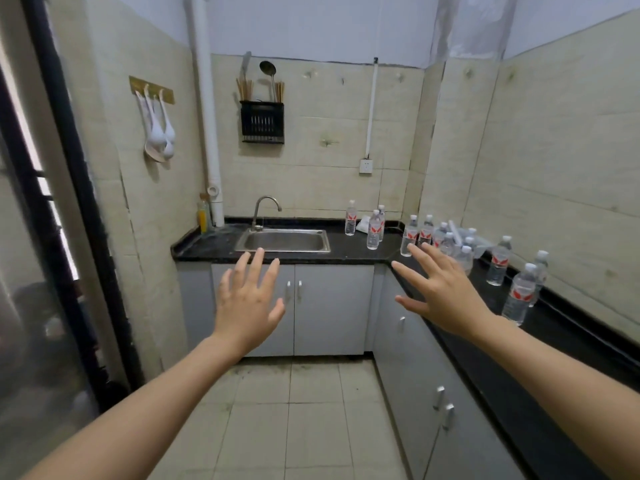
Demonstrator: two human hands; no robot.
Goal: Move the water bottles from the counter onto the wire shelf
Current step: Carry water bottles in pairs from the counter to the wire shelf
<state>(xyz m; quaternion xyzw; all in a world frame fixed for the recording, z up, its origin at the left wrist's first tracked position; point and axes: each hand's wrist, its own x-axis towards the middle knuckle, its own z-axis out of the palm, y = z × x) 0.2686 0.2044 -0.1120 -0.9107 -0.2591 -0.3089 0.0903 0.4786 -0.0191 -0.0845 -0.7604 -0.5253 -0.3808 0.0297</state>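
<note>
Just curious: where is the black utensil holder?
In the head view, the black utensil holder hangs on the back wall above the sink, right of the white pipe.

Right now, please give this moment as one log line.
left hand open; right hand open; nothing held; water bottles on counter; shelf unseen

A steel sink (282, 241) sat under a curved tap (265, 209), a black utensil rack (262, 122) and white ladles (160, 133) hung on the wall, a socket (365, 165) further right.
</note>
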